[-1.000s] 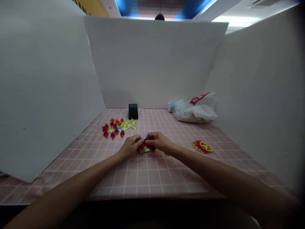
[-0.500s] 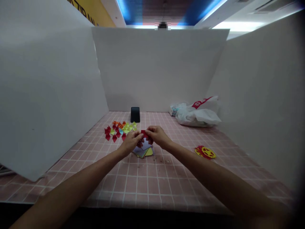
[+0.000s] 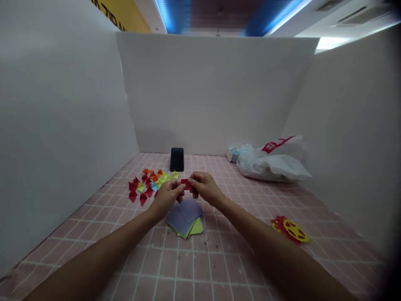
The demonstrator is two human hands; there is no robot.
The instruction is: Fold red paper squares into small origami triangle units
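Note:
A small folded piece of red paper (image 3: 186, 184) is pinched between my two hands above the table. My left hand (image 3: 169, 194) is closed on its left side, and my right hand (image 3: 202, 187) grips its right side between thumb and fingers. Just below and nearer to me lies a stack of square paper sheets (image 3: 184, 215), purple on top with green and yellow edges showing. Left of my hands sits a group of folded paper pieces (image 3: 143, 198) in red, orange, yellow and blue, partly hidden by my left hand.
A black phone (image 3: 177, 159) stands tilted toward the back. At the back right are a white plastic bag (image 3: 272, 163) and a small box (image 3: 232, 154). Red and yellow cut-out discs (image 3: 294, 231) lie at the right. White panels (image 3: 213, 96) enclose the pink checked tablecloth (image 3: 184, 267).
My hands have risen off the paper stack with the red paper, uncovering the purple sheets. The red paper now shows as a narrower strip than half a second ago. The camera view has shifted.

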